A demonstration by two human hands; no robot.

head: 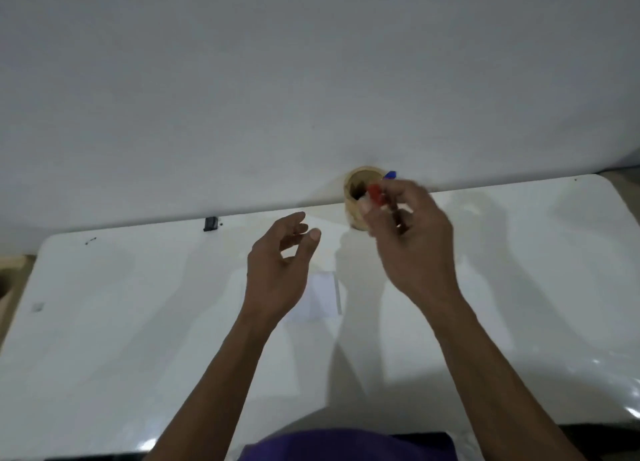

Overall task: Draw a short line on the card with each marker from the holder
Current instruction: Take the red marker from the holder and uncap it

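The right hand (412, 232) pinches a red marker (374, 194) with its fingers, just beside the mouth of the holder (356, 187) at the far edge of the white bench (138, 322). A blue marker (390, 174) shows behind the hand. The left hand (277, 270) is spread and holds nothing, above the card (322, 298), which lies flat on the bench between the arms.

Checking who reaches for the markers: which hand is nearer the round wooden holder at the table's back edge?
Right. The right hand overlaps the round wooden holder, gripping a red-capped marker at its rim. The left hand hovers open, left of it, nearer the person.
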